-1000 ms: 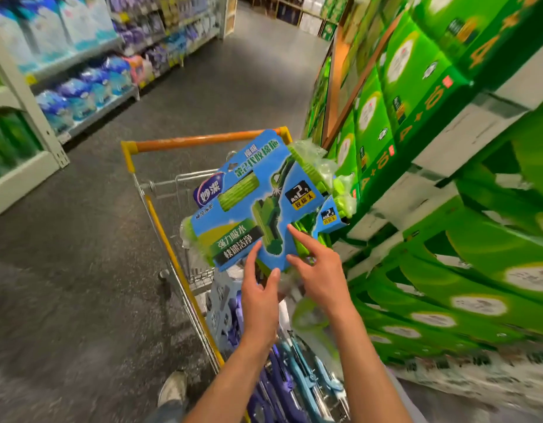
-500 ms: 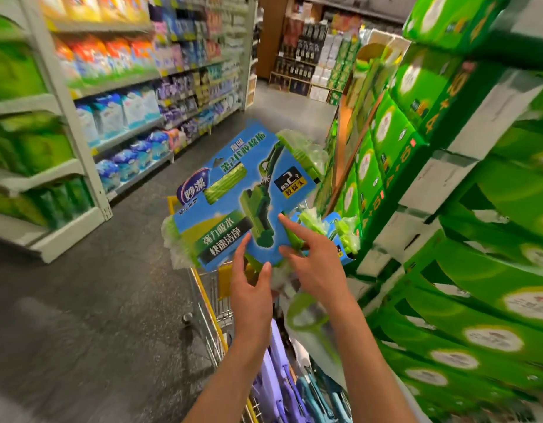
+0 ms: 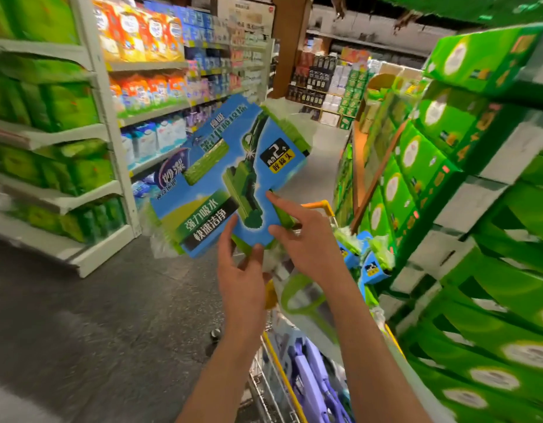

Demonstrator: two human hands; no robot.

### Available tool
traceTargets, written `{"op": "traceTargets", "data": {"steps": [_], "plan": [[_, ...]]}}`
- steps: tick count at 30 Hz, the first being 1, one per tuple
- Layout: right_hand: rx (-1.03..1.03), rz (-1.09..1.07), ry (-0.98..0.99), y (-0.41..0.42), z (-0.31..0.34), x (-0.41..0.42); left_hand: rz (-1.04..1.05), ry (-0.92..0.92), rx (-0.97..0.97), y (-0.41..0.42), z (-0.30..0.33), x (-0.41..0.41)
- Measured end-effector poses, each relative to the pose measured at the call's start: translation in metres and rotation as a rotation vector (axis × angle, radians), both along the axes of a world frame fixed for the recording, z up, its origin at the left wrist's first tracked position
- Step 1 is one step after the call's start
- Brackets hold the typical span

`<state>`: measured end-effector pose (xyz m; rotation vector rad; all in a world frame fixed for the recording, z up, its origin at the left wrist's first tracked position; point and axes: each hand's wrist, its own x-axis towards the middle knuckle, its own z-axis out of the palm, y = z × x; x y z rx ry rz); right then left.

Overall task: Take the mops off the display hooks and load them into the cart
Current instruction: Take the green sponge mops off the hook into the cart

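I hold a packaged mop head [image 3: 224, 181] with a blue printed card and green sponge, tilted above the cart. My left hand [image 3: 242, 279] grips its lower edge, index finger and thumb on the front of the card. From the right, my right hand [image 3: 310, 242] pinches the card's corner, forefinger stretched across the print. Under my arms is the wire cart [image 3: 279, 370] with its yellow rim. Purple mops [image 3: 310, 374] lie in it, and a green mop frame [image 3: 304, 303] in clear wrap hangs below the pack. More blue-carded mop packs [image 3: 371, 267] sit beside the right-hand display.
Stacks of green boxes [image 3: 478, 209] wall the right side close to the cart. White shelving [image 3: 90, 184] with green and orange packs lines the left. A grey floor aisle [image 3: 96, 315] runs between them toward the far shelves [image 3: 322, 83].
The mop pack has risen with both hands still on it, and my view has lifted from the cart toward the aisle. The cart's orange handle has dropped out of sight.
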<state>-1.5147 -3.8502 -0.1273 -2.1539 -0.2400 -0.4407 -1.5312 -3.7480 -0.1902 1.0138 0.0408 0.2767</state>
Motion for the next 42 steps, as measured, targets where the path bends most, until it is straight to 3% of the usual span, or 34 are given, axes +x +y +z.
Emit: {"op": "traceTargets", "data": {"steps": [8, 22, 33, 42], "plan": [[-0.067, 0.158, 0.000, 0.142, 0.008, 0.020, 0.181, -0.023, -0.011, 0.136, 0.012, -0.004], [0.000, 0.653, 0.026, 0.401, 0.005, 0.009, 0.665, -0.027, 0.059, 0.366, 0.004, -0.052], [-0.035, 1.005, 0.046, 0.524, 0.012, -0.012, 1.027, 0.008, -0.027, 0.455, 0.015, -0.092], [0.051, 1.284, 0.092, 0.589, 0.011, 0.007, 1.329, 0.009, 0.055, 0.494, 0.020, -0.084]]}}
